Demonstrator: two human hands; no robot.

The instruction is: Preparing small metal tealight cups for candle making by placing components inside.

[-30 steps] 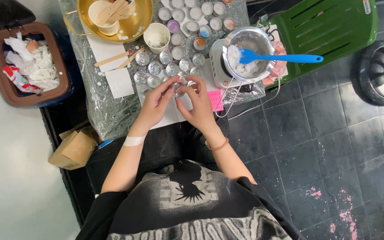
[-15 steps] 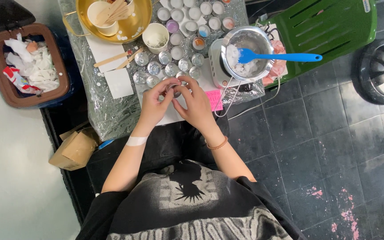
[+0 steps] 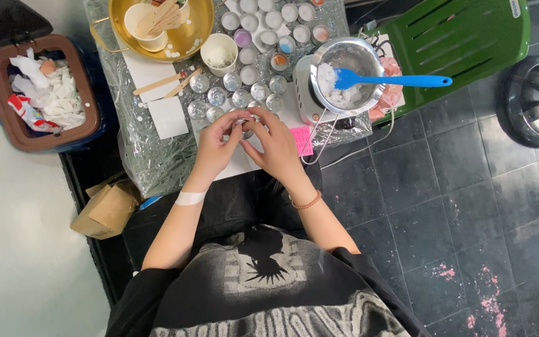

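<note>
My left hand [image 3: 215, 146] and my right hand [image 3: 276, 145] meet over the near edge of a foil-covered table [image 3: 151, 156]. Between their fingertips they hold a small round metal tin [image 3: 245, 126]. Just beyond my fingers stand several more small silver tins [image 3: 232, 93], some empty and some filled. A white band wraps my left wrist and a bead bracelet circles my right wrist.
A metal pot [image 3: 350, 72] with white wax and a blue spatula [image 3: 394, 80] sits at the right. A gold bowl [image 3: 163, 28] with a cup and wooden sticks is at the back. A brown bin [image 3: 42, 93] stands left, a cardboard box [image 3: 104, 209] on the floor, a green chair [image 3: 463, 34] right.
Both hands have stayed at the table's near edge around the small tin; only the fingers have shifted slightly.
</note>
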